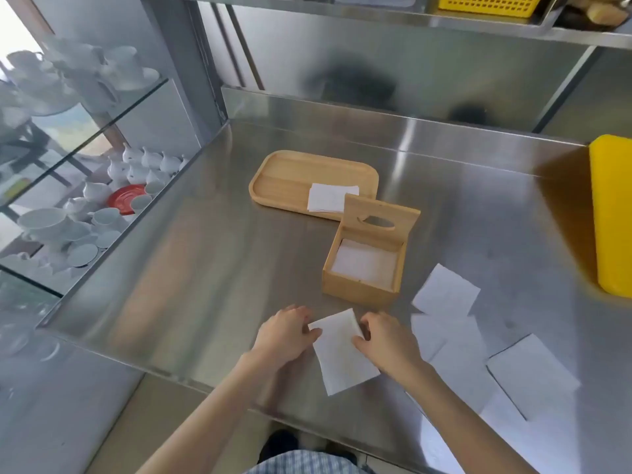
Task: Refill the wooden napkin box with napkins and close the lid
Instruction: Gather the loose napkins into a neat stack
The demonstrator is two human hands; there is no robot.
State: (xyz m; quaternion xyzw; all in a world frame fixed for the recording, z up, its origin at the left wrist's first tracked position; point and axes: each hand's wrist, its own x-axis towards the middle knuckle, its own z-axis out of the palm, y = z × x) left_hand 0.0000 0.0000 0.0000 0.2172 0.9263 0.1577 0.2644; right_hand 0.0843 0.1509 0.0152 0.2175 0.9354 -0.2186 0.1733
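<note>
The wooden napkin box stands mid-counter with its slotted lid tilted up and open; white napkins lie inside. In front of it a white napkin lies flat on the steel. My left hand pinches its left edge and my right hand holds its right edge near the top corner. Several loose napkins lie spread to the right. A small napkin stack rests on a wooden tray behind the box.
The steel counter has a raised back edge. A yellow board lies at the far right. A glass cabinet with white cups and teapots stands to the left. A shelf with a yellow basket hangs overhead.
</note>
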